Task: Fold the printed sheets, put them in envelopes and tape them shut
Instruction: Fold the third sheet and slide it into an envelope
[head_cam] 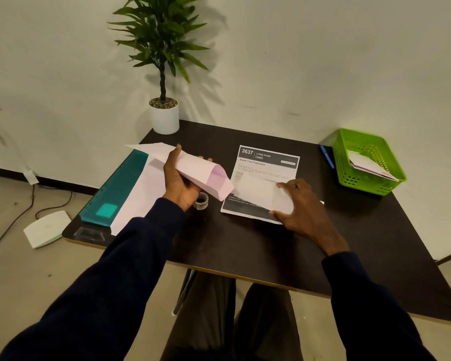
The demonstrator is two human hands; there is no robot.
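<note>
Left hand [180,186] gripped the envelope [201,173] above the desk [245,243], long axis up-left to down-right, open mouth facing right. Folded sheet [258,194] lay just beside that mouth on a flat printed sheet [266,165]. Right hand [300,207] pinched its right end, with open room leftward.

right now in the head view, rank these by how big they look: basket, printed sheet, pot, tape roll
1. printed sheet and basket: about alike, too close to rank; the sheet is partly covered
2. pot
3. tape roll
</note>
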